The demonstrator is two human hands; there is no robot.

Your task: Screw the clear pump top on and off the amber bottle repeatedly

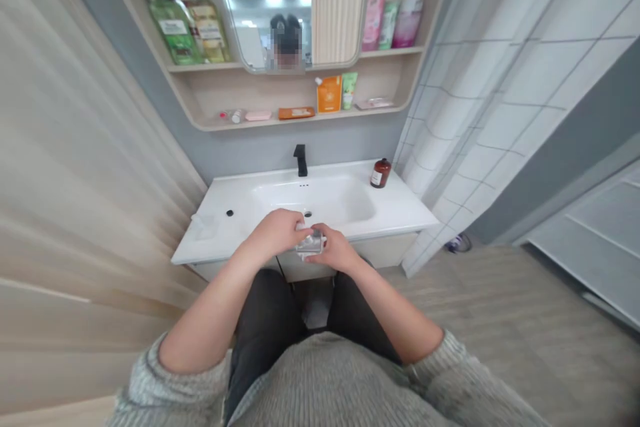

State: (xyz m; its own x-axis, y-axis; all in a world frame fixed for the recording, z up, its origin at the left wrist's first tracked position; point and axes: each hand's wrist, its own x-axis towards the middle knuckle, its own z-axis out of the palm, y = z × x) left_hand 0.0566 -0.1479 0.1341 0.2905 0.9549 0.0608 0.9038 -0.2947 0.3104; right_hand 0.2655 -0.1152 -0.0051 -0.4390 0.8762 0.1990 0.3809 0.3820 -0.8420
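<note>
In front of the sink's near edge, both my hands are on a small clear bottle (310, 244) with a whitish top. My right hand (338, 251) is closed round its right side. My left hand (281, 229) has its thumb and fingers pinched at the top left of the bottle; the fingers partly hide that end. What the bottle contains is too small to make out. Beyond the hands lies the white sink (345, 199), with a black faucet (301, 160) behind its basin.
A brown bottle (381, 173) stands on the counter's right side. A clear, white-topped container (203, 228) is at the left end. Above, a mirror cabinet (300, 121) carries several toiletries, including an orange pouch (329, 94). A white tiled wall (465, 147) rises on the right.
</note>
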